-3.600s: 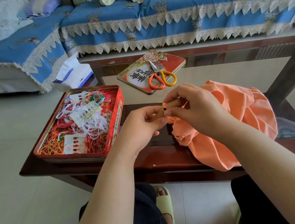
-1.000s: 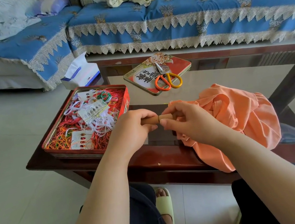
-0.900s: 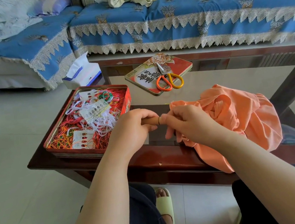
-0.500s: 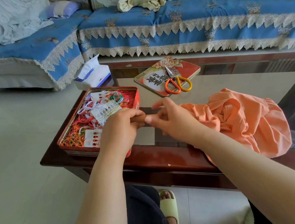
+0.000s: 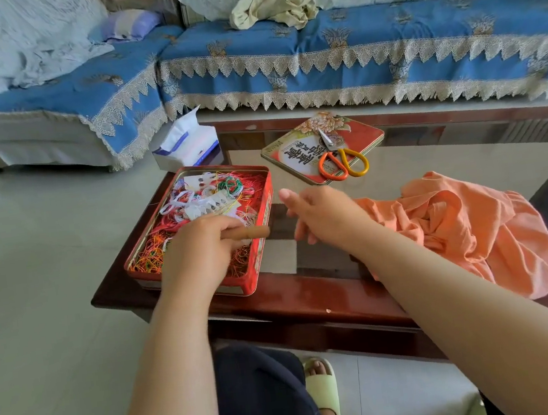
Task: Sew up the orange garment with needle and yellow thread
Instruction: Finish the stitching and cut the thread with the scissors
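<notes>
Our left hand [image 5: 201, 247] gripping brown wooden tube [image 5: 251, 233] above red thread tin [image 5: 263, 243]; our right hand [image 5: 322, 215] loose-fingered, empty, beside orange garment [image 5: 469, 231].

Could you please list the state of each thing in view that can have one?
Red metal tin of tangled threads: open, on the table.
Red printed tin lid: off, lying flat.
Orange-and-yellow-handled scissors: closed, resting on the lid.
Small brown wooden tube: gripped by the left hand.
Right hand: open, holding nothing.
Orange cloth garment: crumpled, untouched.
White tissue pack: opened.
</notes>
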